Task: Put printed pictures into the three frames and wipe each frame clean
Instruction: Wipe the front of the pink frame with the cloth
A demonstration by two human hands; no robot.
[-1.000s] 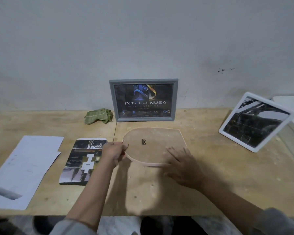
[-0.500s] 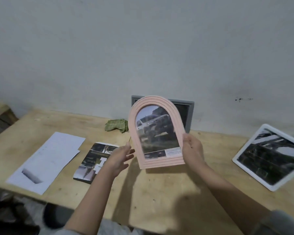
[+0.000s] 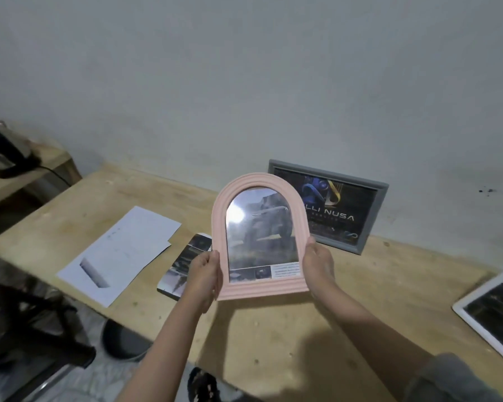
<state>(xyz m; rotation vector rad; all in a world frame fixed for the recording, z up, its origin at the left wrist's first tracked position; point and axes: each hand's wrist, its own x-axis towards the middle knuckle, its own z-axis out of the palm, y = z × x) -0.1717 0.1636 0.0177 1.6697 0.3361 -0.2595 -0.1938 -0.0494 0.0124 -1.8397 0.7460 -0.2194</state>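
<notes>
Wooden table (image 3: pixel 273 338): spans the view from 9 o'clock to 3 o'clock; bears everything below.

Grey frame (image 3: pixel 372 219): at 1 o'clock, leaning on the wall, picture fitted. Legible: "LLI NUSA", first letters hidden behind the pink frame; smaller line beneath too fine to read.

Pink arched frame (image 3: pixel 260 237): dead centre, held upright above the table, glass toward the camera. Car print fitted inside; strip of small photos and a text block along the bottom edge, text too small to read. Bright glare at upper left of the glass.

White sheets (image 3: pixel 119 250): at 9 o'clock, flat, two overlapping; grey mark, no readable writing.

White frame (image 3: pixel 488 311): at 3 o'clock, cut by the picture edge, dark print inside.

Printed picture (image 3: pixel 186 262): just left of centre, flat, partly behind the left hand.

Left hand (image 3: pixel 205 278): curled round the frame's lower left edge, gripping.

Right hand (image 3: pixel 317 264): wrapped round the lower right edge, gripping.

Step in hand, judged: inspection before wiping. Tilt to shift glare and show smudges; keep fingertips on the moulding, off the glass; check print sits square. No cloth visible.
</notes>
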